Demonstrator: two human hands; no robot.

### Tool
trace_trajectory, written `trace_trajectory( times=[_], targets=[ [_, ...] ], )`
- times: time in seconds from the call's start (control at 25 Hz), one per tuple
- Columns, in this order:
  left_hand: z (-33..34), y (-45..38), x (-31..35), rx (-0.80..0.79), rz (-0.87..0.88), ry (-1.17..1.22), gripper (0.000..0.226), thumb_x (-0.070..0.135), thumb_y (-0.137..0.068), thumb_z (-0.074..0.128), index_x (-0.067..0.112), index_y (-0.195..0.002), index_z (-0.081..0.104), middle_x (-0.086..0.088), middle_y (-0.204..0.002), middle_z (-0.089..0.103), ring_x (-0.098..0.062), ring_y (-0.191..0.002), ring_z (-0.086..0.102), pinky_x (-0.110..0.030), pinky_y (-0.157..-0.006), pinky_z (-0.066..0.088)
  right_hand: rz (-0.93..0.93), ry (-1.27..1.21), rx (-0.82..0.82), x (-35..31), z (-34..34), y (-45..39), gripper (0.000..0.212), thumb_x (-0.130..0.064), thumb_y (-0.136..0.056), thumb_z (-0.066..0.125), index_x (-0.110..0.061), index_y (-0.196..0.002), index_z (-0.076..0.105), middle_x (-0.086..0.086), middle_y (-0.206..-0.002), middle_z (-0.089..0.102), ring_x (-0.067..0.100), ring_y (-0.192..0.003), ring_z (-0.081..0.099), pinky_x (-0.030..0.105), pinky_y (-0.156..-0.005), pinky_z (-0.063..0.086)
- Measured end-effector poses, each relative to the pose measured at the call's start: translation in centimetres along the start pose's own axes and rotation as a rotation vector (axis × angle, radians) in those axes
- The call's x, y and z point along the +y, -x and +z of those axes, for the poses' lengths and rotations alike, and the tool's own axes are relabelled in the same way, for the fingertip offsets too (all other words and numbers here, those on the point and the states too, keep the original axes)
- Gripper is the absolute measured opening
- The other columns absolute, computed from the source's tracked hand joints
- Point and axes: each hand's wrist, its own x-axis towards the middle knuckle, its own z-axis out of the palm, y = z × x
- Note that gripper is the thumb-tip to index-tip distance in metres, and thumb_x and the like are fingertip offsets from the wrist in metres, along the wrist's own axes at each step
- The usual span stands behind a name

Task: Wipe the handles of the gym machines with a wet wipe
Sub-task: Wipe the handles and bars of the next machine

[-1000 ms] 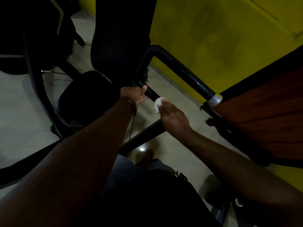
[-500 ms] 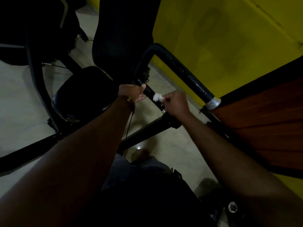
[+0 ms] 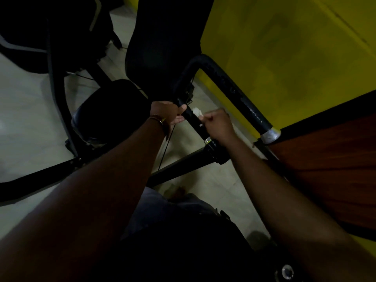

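From my head camera I look down along both forearms at the short black cylindrical handle [image 3: 195, 121] of the gym machine, which I take as my landmark. Its long axis runs on a slant, from the upper end near the black padded seat back [image 3: 162, 47] down toward me and to my right, ending at a small bright metal collar [image 3: 207, 141] where it meets the black frame tube [image 3: 183, 165].

My right hand [image 3: 218, 125] sits on the right side of the handle, fingers curled into a fist around the lower stretch of it. The crumpled white wet wipe [image 3: 197, 112] pokes out at the top of that fist, pressed against the handle, and a smaller white scrap shows lower by my knuckles. So this hand grips wipe and handle together.

My left hand [image 3: 168, 112] is at the upper end of the handle, on its left side, thumb laid over the bar and fingers wrapped under it, steadying it. A thin bracelet [image 3: 158, 119] circles that wrist.

Both hands are on the handle, the right one nearer the collar. I judge the wiping stroke must follow the slant, sliding along the axis between my left hand and the collar. The longer glossy black padded bar [image 3: 240, 98] beyond the handle, against the yellow wall [image 3: 284, 47], looks like it needs wiping too.
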Motion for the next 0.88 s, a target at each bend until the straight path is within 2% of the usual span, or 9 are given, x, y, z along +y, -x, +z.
trace_trajectory(
  times=[0.08, 0.16, 0.28, 0.36, 0.52, 0.6, 0.68, 0.72, 0.88],
  targets=[
    [-0.4, -0.1, 0.8, 0.044, 0.056, -0.001, 0.040, -0.002, -0.085, 0.069, -0.003, -0.122, 0.053, -0.024, -0.113, 0.065, -0.034, -0.093, 0.068, -0.035, -0.062, 0.061, -0.212, 0.403, 0.226, 1.4, 1.6, 2.2, 0.017, -0.014, -0.088, 0.062, -0.007, -0.082, 0.076, 0.014, -0.074, 0.073, 0.025, -0.065, 0.069, 0.028, -0.061, 0.051],
    [-1.0, -0.3, 1.3, 0.063, 0.122, 0.009, 0.036, -0.002, -0.086, 0.068, 0.002, -0.120, 0.056, -0.021, -0.107, 0.065, -0.033, -0.088, 0.067, -0.035, -0.064, 0.060, -0.318, 0.590, 0.347, 0.5, 4.1, 2.7, 0.022, -0.007, -0.082, 0.057, -0.005, -0.096, 0.074, 0.018, -0.085, 0.073, 0.031, -0.071, 0.071, 0.030, -0.061, 0.053],
    [-1.4, -0.1, 1.2, 0.037, 0.188, 0.005, 0.040, -0.005, -0.089, 0.063, -0.002, -0.128, 0.056, -0.018, -0.097, 0.067, -0.023, -0.078, 0.067, -0.028, -0.061, 0.060, -0.296, 0.681, 0.185, -3.2, 6.7, 1.1, 0.052, 0.001, -0.087, 0.050, 0.003, -0.138, 0.048, 0.032, -0.137, 0.050, 0.038, -0.122, 0.055, 0.040, -0.092, 0.051],
    [-1.8, -0.3, 1.1, 0.031, 0.193, -0.022, 0.040, -0.010, -0.090, 0.059, -0.003, -0.129, 0.055, -0.021, -0.102, 0.066, -0.025, -0.082, 0.067, -0.027, -0.063, 0.059, -0.361, 0.778, 0.127, -2.9, 6.1, 1.7, 0.055, 0.003, -0.090, 0.040, 0.008, -0.145, 0.035, 0.036, -0.147, 0.034, 0.043, -0.135, 0.041, 0.045, -0.105, 0.042],
    [-2.3, 0.3, 0.9, -0.014, 0.188, -0.022, 0.041, -0.017, -0.094, 0.040, -0.006, -0.132, 0.051, -0.031, -0.116, 0.060, -0.037, -0.103, 0.063, -0.033, -0.077, 0.058, -0.585, 1.030, 0.184, -0.1, 4.9, 2.7, 0.052, -0.001, -0.081, 0.031, 0.013, -0.120, 0.061, 0.036, -0.121, 0.059, 0.044, -0.105, 0.065, 0.043, -0.081, 0.057],
    [-2.3, 0.6, 1.0, -0.038, 0.181, 0.009, 0.040, -0.014, -0.096, 0.035, -0.008, -0.135, 0.047, -0.029, -0.115, 0.060, -0.035, -0.106, 0.061, -0.030, -0.074, 0.057, -0.503, 0.958, 0.149, -3.4, 5.3, 0.5, 0.051, -0.001, -0.086, 0.031, 0.011, -0.131, 0.052, 0.036, -0.130, 0.053, 0.042, -0.112, 0.061, 0.040, -0.088, 0.054],
    [-2.2, 1.0, 1.0, -0.031, 0.187, 0.006, 0.039, -0.010, -0.098, 0.034, -0.009, -0.136, 0.045, -0.028, -0.121, 0.059, -0.034, -0.107, 0.060, -0.034, -0.082, 0.053, -0.419, 0.901, 0.081, -4.7, 6.0, -0.8, 0.053, -0.001, -0.093, 0.034, 0.008, -0.145, 0.034, 0.033, -0.146, 0.038, 0.039, -0.129, 0.048, 0.038, -0.098, 0.047],
    [-2.3, 1.0, 1.2, -0.039, 0.189, 0.000, 0.040, -0.010, -0.098, 0.032, -0.009, -0.137, 0.043, -0.030, -0.125, 0.057, -0.035, -0.111, 0.059, -0.036, -0.087, 0.051, -0.434, 0.858, 0.110, -4.3, 6.0, -0.6, 0.054, -0.001, -0.092, 0.034, 0.007, -0.145, 0.034, 0.032, -0.146, 0.038, 0.037, -0.130, 0.049, 0.037, -0.096, 0.048],
    [-2.1, 1.3, 1.4, -0.066, 0.140, 0.003, 0.043, -0.011, -0.099, 0.023, -0.012, -0.140, 0.037, -0.038, -0.131, 0.048, -0.047, -0.124, 0.048, -0.042, -0.099, 0.043, -0.619, 0.863, 0.344, -1.2, 5.3, 1.1, 0.056, -0.004, -0.083, 0.026, 0.006, -0.126, 0.060, 0.026, -0.119, 0.064, 0.034, -0.092, 0.070, 0.031, -0.061, 0.056]
  ],
)
